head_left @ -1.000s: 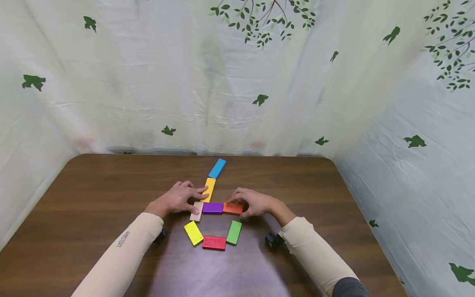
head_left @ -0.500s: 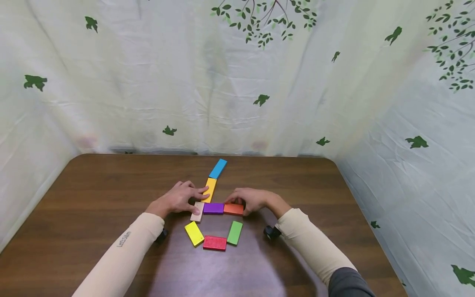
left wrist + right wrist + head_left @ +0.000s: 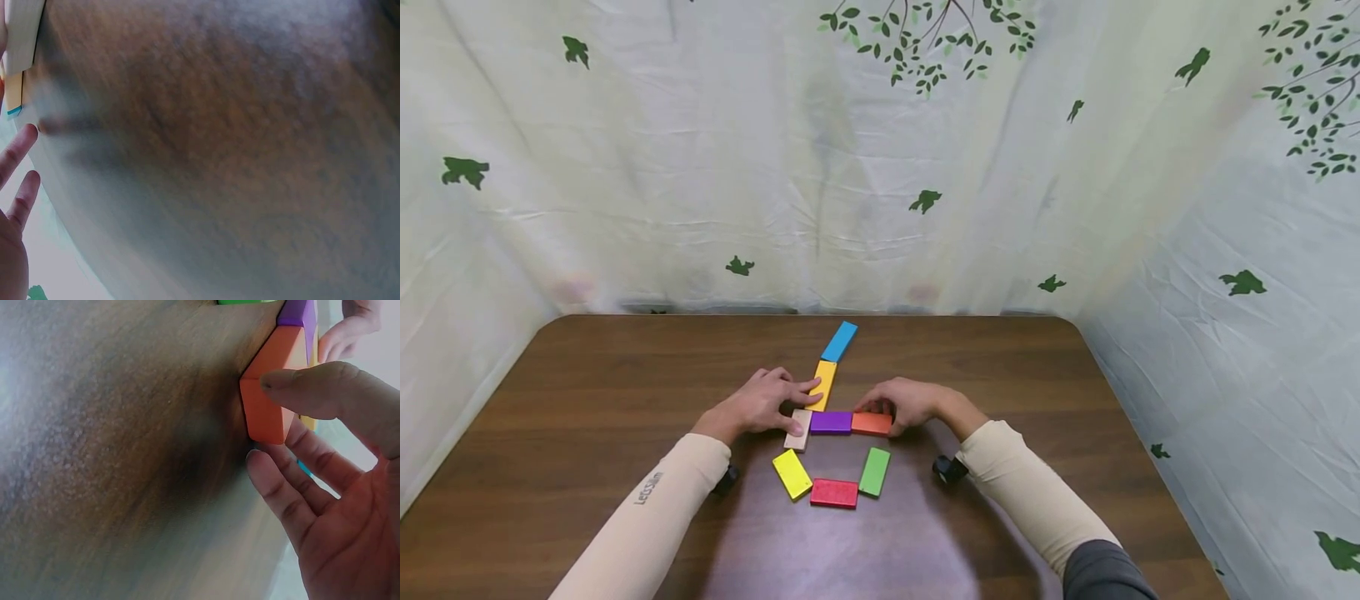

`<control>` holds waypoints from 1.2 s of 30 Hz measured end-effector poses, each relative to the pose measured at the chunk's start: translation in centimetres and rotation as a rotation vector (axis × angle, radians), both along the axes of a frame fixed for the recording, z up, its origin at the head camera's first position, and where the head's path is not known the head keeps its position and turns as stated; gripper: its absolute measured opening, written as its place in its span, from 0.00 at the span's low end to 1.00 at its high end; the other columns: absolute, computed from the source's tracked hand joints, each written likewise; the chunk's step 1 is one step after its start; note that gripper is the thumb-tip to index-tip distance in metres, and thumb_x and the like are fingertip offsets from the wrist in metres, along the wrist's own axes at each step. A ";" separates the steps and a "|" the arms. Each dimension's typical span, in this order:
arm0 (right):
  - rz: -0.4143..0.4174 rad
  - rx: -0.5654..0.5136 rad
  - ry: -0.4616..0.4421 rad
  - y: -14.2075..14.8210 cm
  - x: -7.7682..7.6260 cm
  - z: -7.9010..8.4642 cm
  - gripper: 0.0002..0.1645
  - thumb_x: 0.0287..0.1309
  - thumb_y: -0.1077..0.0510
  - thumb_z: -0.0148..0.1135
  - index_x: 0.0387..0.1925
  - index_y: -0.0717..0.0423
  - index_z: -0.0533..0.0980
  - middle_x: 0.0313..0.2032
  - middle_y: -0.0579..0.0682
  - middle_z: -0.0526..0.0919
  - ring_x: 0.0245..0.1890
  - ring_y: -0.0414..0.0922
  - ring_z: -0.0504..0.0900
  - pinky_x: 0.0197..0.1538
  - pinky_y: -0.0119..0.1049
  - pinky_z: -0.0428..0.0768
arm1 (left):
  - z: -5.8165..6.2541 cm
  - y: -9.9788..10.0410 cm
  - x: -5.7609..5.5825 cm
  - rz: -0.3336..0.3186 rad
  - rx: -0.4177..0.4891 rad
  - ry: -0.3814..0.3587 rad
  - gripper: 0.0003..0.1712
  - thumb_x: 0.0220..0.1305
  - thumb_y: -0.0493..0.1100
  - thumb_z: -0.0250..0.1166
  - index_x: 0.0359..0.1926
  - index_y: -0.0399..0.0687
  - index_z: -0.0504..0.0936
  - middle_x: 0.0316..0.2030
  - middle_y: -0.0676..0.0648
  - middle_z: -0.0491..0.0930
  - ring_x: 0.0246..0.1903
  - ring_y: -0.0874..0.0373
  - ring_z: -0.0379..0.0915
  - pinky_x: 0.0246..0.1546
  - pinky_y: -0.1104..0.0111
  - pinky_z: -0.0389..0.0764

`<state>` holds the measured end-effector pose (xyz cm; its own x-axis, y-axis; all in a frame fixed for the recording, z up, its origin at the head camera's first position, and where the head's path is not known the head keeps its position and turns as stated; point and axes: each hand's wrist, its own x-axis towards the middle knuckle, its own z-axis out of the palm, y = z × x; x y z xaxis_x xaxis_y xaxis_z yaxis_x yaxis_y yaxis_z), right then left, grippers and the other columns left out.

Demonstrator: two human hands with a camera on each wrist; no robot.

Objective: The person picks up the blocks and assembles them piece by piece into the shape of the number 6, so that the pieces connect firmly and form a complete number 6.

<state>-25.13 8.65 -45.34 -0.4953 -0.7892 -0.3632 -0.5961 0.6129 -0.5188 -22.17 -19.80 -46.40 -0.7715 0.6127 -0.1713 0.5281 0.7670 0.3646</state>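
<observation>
In the head view my left hand [image 3: 754,403] lies over two blocks. Its thumb rests on the pale wooden block [image 3: 795,440], and its spread fingers touch the amber block [image 3: 825,382]. My right hand [image 3: 919,402] holds the orange block [image 3: 871,424] at the right end of a row. In the right wrist view, the thumb lies on the end of that orange block [image 3: 265,409] with fingers along its far side. A purple block [image 3: 831,423] fills the space between the pale and orange ones. The left wrist view shows only fingertips and part of the pale block [image 3: 24,37].
A blue block [image 3: 839,341] continues beyond the amber one. Nearer me lie a yellow block [image 3: 792,475], a red block [image 3: 833,493] and a green block [image 3: 874,472], forming a curve. All lie flat on the brown wooden table [image 3: 625,358]. A patterned white curtain [image 3: 700,167] hangs behind.
My right thumb has closed in on the right end of the orange block, and the right wrist has shifted slightly. The left hand and the blocks show no clear movement.
</observation>
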 end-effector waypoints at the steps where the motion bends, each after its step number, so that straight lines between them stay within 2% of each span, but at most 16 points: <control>1: -0.007 -0.001 -0.008 0.1 0.1 0.0 0.36 0.48 0.66 0.70 0.61 0.46 0.74 0.38 0.40 0.76 0.37 0.39 0.74 0.39 0.29 0.75 | 0.0 0.0 0.0 -0.002 0.000 0.003 0.39 0.51 0.61 0.69 0.64 0.55 0.73 0.68 0.49 0.65 0.52 0.50 0.63 0.50 0.55 0.62; 5: -0.040 -0.010 -0.033 0.4 0.4 0.0 0.35 0.48 0.66 0.70 0.60 0.46 0.75 0.36 0.40 0.76 0.36 0.38 0.74 0.38 0.29 0.76 | 0.0 0.0 0.1 0.000 0.001 0.002 0.39 0.51 0.61 0.69 0.64 0.55 0.73 0.68 0.50 0.65 0.52 0.50 0.63 0.50 0.55 0.62; 16: -0.023 -0.055 -0.003 0.8 0.8 -0.6 0.40 0.45 0.68 0.69 0.62 0.45 0.73 0.35 0.40 0.76 0.35 0.38 0.74 0.38 0.29 0.76 | 0.0 -0.2 0.3 -0.023 0.020 0.034 0.38 0.51 0.60 0.70 0.62 0.53 0.75 0.68 0.49 0.67 0.50 0.51 0.64 0.48 0.56 0.62; 24: -0.026 -0.062 0.022 0.8 1.1 -0.6 0.40 0.45 0.65 0.70 0.64 0.46 0.72 0.34 0.40 0.76 0.32 0.37 0.74 0.37 0.28 0.76 | 0.0 -0.3 0.2 -0.031 0.017 0.043 0.39 0.50 0.61 0.70 0.62 0.52 0.76 0.67 0.48 0.67 0.50 0.51 0.65 0.48 0.56 0.62; 31: -0.064 -0.070 -0.025 1.1 1.2 -0.7 0.39 0.48 0.60 0.73 0.64 0.46 0.72 0.31 0.42 0.76 0.30 0.37 0.74 0.35 0.28 0.76 | 0.0 -0.1 0.1 -0.030 0.015 0.035 0.39 0.51 0.61 0.69 0.63 0.54 0.75 0.68 0.49 0.66 0.50 0.51 0.64 0.48 0.56 0.62; 36: -0.060 -0.105 -0.067 1.4 1.1 -0.6 0.38 0.50 0.61 0.73 0.65 0.49 0.71 0.32 0.43 0.75 0.30 0.37 0.74 0.35 0.29 0.75 | 0.1 0.0 0.0 -0.026 0.006 0.033 0.39 0.51 0.61 0.70 0.63 0.55 0.74 0.67 0.50 0.66 0.50 0.52 0.64 0.48 0.57 0.62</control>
